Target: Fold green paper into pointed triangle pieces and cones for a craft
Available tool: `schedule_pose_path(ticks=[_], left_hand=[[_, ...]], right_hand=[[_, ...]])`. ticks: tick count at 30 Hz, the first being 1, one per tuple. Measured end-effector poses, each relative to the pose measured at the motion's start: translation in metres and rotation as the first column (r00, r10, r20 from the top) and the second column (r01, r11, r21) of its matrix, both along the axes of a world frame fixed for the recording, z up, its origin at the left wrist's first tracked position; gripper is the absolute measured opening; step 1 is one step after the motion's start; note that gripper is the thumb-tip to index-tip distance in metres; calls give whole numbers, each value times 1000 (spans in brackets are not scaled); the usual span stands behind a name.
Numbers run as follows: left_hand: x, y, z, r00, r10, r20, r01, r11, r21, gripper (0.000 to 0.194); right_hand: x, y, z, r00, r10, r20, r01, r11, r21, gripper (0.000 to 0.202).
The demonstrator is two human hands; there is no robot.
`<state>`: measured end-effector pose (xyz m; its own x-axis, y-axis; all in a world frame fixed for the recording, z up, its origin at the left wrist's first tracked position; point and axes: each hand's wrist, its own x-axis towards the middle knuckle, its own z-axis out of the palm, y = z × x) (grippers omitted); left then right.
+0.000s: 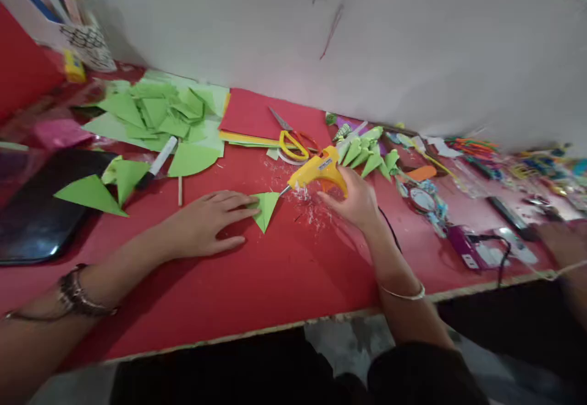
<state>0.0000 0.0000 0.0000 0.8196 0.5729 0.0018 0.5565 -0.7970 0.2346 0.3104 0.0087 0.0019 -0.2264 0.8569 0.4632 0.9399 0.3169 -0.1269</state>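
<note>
My right hand (355,200) is wrapped round the handle of a yellow hot glue gun (316,169). The gun's metal nozzle points left and meets the upper right corner of a folded green paper triangle (265,210). That triangle lies on the red table with its point toward me. My left hand (211,221) rests on the table with fingers stretched out, and its fingertips touch the triangle's left edge. Stringy glue bits (316,209) are scattered under the gun. Just behind the gun lie scissors (293,142) with yellow and red handles.
Green paper pieces (156,111) are heaped at the back left, near a marker (158,160) and a black phone-like slab (41,203). Folded green cones (364,151) lie right of the gun. Another person's hand (559,240) is at the far right, beside a purple box (465,249).
</note>
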Motion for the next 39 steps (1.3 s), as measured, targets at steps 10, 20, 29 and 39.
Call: schedule_pose_path(ticks=[10, 20, 29, 39], left_hand=[[1, 4, -9, 999, 13, 42, -11, 999, -31, 50], [1, 5, -10, 1000, 13, 18, -13, 1000, -26, 50], [1, 4, -9, 999, 12, 39, -11, 1000, -20, 50], [-1, 5, -11, 999, 6, 40, -5, 1000, -16, 50]], right_hand=[[-5, 1, -9, 998, 63, -5, -63, 997, -45, 49], [-1, 2, -10, 997, 59, 55, -54, 994, -95, 45], [1, 4, -8, 996, 26, 91, -17, 995, -100, 46], [2, 5, -11, 995, -23, 96, 28, 998, -56, 45]])
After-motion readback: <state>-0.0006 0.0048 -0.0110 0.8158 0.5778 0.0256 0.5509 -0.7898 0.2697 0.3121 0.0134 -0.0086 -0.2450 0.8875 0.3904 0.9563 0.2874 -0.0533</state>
